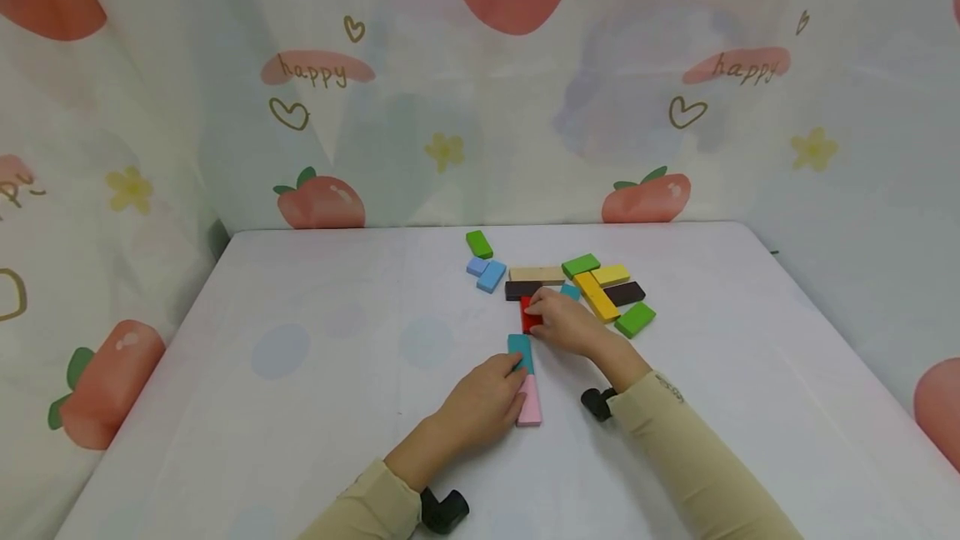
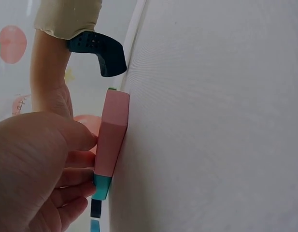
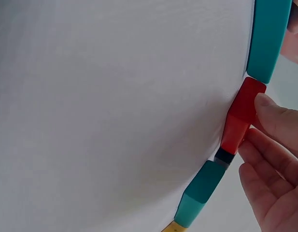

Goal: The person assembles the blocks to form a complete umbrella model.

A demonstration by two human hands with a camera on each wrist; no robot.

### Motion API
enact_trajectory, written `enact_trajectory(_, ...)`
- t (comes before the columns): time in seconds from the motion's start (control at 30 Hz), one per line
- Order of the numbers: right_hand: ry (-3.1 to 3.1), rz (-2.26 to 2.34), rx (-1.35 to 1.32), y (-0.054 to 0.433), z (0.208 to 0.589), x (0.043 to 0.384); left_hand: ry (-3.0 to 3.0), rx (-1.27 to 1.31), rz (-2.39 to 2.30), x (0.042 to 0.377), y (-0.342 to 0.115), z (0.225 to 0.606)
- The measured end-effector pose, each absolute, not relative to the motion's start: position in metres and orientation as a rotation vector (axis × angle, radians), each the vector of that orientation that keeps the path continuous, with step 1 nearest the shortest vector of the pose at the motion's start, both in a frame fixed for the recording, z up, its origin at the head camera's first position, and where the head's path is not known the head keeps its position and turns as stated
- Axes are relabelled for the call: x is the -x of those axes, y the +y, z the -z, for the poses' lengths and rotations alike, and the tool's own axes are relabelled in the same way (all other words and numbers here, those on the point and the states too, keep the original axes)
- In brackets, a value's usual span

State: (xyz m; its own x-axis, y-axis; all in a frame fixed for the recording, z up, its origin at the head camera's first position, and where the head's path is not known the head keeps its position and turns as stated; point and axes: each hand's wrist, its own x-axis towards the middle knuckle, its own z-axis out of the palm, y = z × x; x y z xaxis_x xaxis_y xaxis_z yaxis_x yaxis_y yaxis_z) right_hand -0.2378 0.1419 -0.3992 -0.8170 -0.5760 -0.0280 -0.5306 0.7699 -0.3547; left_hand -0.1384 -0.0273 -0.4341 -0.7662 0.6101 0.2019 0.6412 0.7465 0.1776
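A row of flat coloured blocks runs down the middle of the white table. My left hand (image 1: 480, 400) lies along the left side of the teal block (image 1: 519, 344) and the pink block (image 1: 531, 408), its fingertips touching them. In the left wrist view the thumb meets the pink block (image 2: 111, 140), and the fingers reach the teal one behind it. Just beyond, my right hand (image 1: 567, 323) pinches the red block (image 3: 241, 113) between thumb and fingers. The red block's near end is close to the teal block, its far end by a black block (image 1: 522, 290).
Behind the red block lie a beige block (image 1: 536, 274) and, to the left, blue blocks (image 1: 491, 277) and a green block (image 1: 479, 244). Right of it are yellow (image 1: 611, 275), orange (image 1: 596, 297), dark (image 1: 625, 294) and green (image 1: 635, 320) blocks. A printed cloth (image 1: 495, 148) hangs behind the table.
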Motion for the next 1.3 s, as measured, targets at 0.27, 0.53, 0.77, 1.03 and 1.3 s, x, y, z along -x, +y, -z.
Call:
enact_trajectory(0.27, 2.819, 0.488, 0.874, 0.137, 0.397, 0.237, -2.827, 1.028, 0.319, 0.139, -0.027, 0.431)
enact_trajectory(0.53, 2.816, 0.493, 0.901, 0.133, 0.397, 0.238, -2.819, 1.013, 0.32, 0.138, -0.027, 0.43)
enact_trajectory(0.77, 2.816, 0.493, 0.914, 0.129, 0.398, 0.237, -2.845, 1.006, 0.316, 0.137, -0.026, 0.43)
enact_trajectory(1.03, 2.83, 0.486, 0.933, 0.129, 0.401, 0.236, -2.839, 1.002, 0.301, 0.137, -0.026, 0.431)
enact_trajectory(1.3, 2.83, 0.49, 0.935, 0.127, 0.401, 0.234, -2.805, 1.017, 0.306, 0.138, -0.027, 0.434)
